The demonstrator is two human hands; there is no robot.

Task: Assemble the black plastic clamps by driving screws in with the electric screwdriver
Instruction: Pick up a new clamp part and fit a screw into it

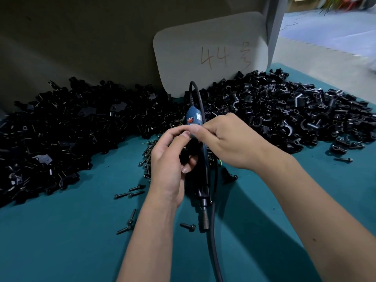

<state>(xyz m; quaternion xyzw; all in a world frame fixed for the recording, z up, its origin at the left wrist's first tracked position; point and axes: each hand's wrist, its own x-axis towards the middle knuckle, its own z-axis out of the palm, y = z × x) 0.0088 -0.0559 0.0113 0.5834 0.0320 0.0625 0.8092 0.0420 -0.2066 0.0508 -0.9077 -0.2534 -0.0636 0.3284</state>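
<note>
cardboard sign [211, 53] reading "44", blue screwdriver [195, 119]

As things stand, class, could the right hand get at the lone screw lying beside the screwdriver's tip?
Probably yes: the screw lies bare on the mat, but the right hand must first let go of its pinch.

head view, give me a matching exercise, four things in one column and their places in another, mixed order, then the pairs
Things:
1. electric screwdriver
2. cardboard sign marked 44
3. curved clamp pile
4. flat clamp-piece pile

Places:
A. heaped on the left of the green table
B. lying on the table under the two hands, tip toward the camera
C. leaning upright at the back
D. heaped on the right

Pairs: 1-B, 2-C, 3-D, 4-A
</note>
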